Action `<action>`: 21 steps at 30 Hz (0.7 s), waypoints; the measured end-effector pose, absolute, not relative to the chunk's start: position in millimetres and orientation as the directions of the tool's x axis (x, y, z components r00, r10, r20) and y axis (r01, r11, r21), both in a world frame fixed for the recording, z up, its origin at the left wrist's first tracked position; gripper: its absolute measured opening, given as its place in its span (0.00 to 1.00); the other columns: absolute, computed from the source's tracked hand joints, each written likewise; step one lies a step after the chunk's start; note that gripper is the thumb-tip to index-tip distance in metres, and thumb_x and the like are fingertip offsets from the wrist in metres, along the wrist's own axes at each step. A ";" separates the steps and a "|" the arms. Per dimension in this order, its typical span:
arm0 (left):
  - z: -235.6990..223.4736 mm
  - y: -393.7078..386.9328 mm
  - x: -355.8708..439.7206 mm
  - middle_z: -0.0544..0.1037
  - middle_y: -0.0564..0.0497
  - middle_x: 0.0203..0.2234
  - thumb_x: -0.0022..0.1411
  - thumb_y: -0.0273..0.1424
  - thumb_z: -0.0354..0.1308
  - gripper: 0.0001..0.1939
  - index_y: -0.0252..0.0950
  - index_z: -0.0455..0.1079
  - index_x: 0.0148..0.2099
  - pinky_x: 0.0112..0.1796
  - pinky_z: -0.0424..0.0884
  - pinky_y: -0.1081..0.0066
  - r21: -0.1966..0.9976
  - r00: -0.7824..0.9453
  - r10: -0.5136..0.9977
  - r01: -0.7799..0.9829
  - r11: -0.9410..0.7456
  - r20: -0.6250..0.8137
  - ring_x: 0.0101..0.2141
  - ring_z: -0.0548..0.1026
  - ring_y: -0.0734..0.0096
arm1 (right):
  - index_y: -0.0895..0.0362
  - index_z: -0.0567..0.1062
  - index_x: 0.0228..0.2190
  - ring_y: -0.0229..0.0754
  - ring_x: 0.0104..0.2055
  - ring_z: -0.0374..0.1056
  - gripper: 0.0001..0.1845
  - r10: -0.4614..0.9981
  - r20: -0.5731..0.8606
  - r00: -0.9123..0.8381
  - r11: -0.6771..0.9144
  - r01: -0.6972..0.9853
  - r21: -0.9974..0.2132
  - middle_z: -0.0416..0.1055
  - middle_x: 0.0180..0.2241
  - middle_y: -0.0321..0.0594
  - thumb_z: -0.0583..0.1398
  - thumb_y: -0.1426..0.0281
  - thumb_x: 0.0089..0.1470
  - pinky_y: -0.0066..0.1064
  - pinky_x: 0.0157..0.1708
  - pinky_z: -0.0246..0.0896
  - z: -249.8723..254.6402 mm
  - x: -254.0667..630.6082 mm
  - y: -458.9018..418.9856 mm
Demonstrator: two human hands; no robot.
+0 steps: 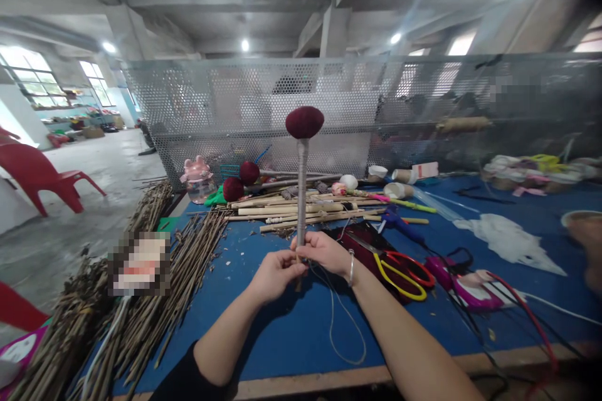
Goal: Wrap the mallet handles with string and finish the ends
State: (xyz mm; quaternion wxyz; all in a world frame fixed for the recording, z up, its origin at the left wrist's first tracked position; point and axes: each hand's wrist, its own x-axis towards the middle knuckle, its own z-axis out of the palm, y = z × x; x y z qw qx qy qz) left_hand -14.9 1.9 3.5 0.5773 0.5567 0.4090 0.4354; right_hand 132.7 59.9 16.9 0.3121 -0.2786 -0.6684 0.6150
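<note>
Upright over the table stands a grey-wrapped stick topped by a dark red, cloth-like flattened head. My left hand pinches its bottom end, where a bare light tip shows. Just above, my right hand has its fingers closed around the lower wrapping. A thin grey cord hangs from near my fingers and loops on the blue table. Close to my right forearm lie scissors with yellow and red handles, on dark red cloth.
Dry twigs lie in bundles at left. Behind my hands are pale sticks and two dark red balls. A blue glue gun, magenta power strip, cables and crumpled white plastic lie right. A perforated metal screen stands behind.
</note>
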 end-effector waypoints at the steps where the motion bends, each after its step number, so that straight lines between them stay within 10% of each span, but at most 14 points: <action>1: 3.1 2.1 -14.1 0.71 0.50 0.22 0.49 0.37 0.61 0.13 0.31 0.69 0.32 0.24 0.64 0.73 0.998 0.294 0.956 -0.059 0.005 0.013 0.20 0.67 0.77 | 0.60 0.68 0.30 0.34 0.22 0.62 0.16 0.766 0.063 -0.639 0.093 0.013 -0.996 0.67 0.22 0.33 0.62 0.61 0.44 0.26 0.24 0.57 15.4 133.2 60.4; 9: -4.6 24.8 -16.3 0.71 0.52 0.19 0.44 0.27 0.61 0.05 0.32 0.67 0.24 0.26 0.60 0.75 0.943 0.095 0.994 0.321 -0.083 0.055 0.21 0.66 0.76 | 0.58 0.67 0.27 0.35 0.26 0.64 0.13 0.843 0.163 -0.512 0.235 0.079 -0.969 0.68 0.23 0.33 0.61 0.62 0.46 0.28 0.29 0.60 2.2 123.8 69.5; 17: -12.2 25.2 -23.8 0.67 0.56 0.19 0.41 0.31 0.65 0.12 0.32 0.65 0.27 0.24 0.58 0.76 0.965 0.073 0.996 0.253 -0.067 0.050 0.21 0.63 0.79 | 0.58 0.66 0.30 0.36 0.26 0.66 0.13 0.856 0.142 -0.498 0.199 0.064 -0.978 0.69 0.25 0.35 0.60 0.61 0.48 0.28 0.28 0.60 -4.3 116.5 68.5; 21: -6.2 19.2 -33.4 0.62 0.58 0.18 0.44 0.38 0.65 0.17 0.32 0.64 0.27 0.24 0.57 0.76 0.999 0.403 0.915 0.049 0.009 -0.028 0.19 0.60 0.82 | 0.58 0.66 0.30 0.33 0.25 0.64 0.15 0.791 0.118 -0.600 0.121 -0.036 -0.992 0.67 0.23 0.31 0.64 0.63 0.43 0.26 0.27 0.59 -2.9 118.5 68.1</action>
